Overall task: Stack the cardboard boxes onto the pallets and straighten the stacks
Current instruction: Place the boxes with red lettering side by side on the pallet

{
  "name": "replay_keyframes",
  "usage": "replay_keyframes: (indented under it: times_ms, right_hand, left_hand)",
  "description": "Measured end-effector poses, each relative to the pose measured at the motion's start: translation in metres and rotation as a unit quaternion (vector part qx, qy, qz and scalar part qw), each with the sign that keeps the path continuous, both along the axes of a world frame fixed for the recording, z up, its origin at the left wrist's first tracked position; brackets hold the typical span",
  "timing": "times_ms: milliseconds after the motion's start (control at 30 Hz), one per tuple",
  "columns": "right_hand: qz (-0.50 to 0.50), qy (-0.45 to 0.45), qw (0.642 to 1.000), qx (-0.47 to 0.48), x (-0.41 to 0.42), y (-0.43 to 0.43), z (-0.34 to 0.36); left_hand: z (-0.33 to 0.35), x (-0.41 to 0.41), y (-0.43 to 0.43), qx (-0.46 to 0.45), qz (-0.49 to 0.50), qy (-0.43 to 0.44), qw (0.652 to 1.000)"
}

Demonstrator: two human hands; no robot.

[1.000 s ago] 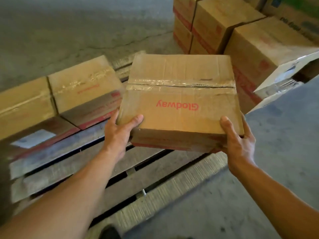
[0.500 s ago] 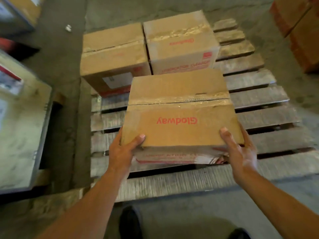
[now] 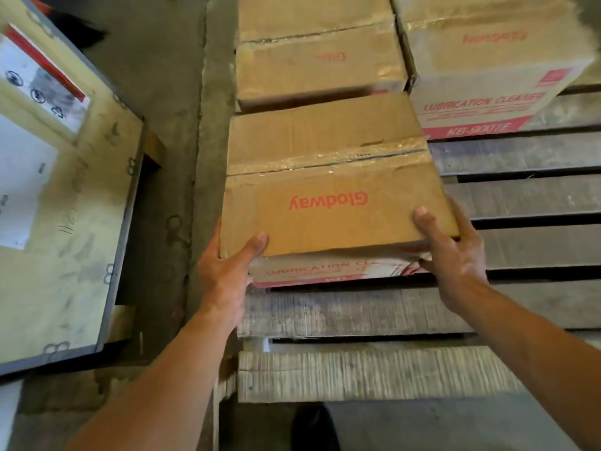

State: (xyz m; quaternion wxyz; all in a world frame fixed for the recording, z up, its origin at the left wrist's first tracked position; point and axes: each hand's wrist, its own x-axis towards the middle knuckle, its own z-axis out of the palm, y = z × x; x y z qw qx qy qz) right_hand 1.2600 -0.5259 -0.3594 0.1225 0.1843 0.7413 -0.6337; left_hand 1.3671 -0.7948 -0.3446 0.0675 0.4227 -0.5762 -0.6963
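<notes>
Pallet [image 3: 536, 203] slats fill the three o'clock side, carrying two taped boxes at twelve o'clock, one [image 3: 481, 76] printed "LUBRICATION CLEANER". At centre, the "Glodway" box [image 3: 328, 193] is clasped at its near corners by left hand [image 3: 224, 271] and right hand [image 3: 455, 252].

Both forearms are bare to the frame's edge, no sleeves showing. The left hand [image 3: 227, 275] and right hand [image 3: 455, 255] wear no gloves. A dark shoe [image 3: 313, 428] shows below.
</notes>
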Motion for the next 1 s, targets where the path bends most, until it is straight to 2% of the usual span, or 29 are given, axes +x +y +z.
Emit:
replay_keyframes:
  times_ms: [267,500,700,767,833,900,1000]
  right_hand:
    - [-0.041,-0.021,0.999,0.021,-0.01,-0.011,-0.032]
    - [-0.026,-0.03,0.998,0.052,-0.029,-0.015,-0.039]
    - [0.037,-0.049,0.992,0.11,-0.039,-0.008,-0.038]
    - [0.065,-0.049,0.986,0.144,-0.039,-0.007,-0.035]
    - [0.098,-0.042,0.978,0.182,-0.039,-0.006,-0.028]
    - [0.103,-0.042,0.972,0.207,-0.04,-0.003,-0.017]
    - [0.073,-0.018,0.97,0.232,-0.042,0.02,0.005]
  left_hand:
    - [-0.027,-0.018,-0.015,-0.015,-0.027,0.014,0.999]
    - [-0.039,-0.027,-0.018,-0.026,-0.033,0.011,0.999]
    - [-0.04,-0.026,-0.018,-0.049,-0.052,-0.004,0.997]
    - [-0.035,-0.026,-0.013,-0.089,-0.061,-0.025,0.994]
    - [-0.025,-0.029,-0.006,-0.168,-0.058,-0.075,0.981]
    - [-0.009,-0.034,0.007,-0.28,-0.055,-0.125,0.95]
    - [0.014,-0.051,0.034,-0.425,-0.096,-0.101,0.895]
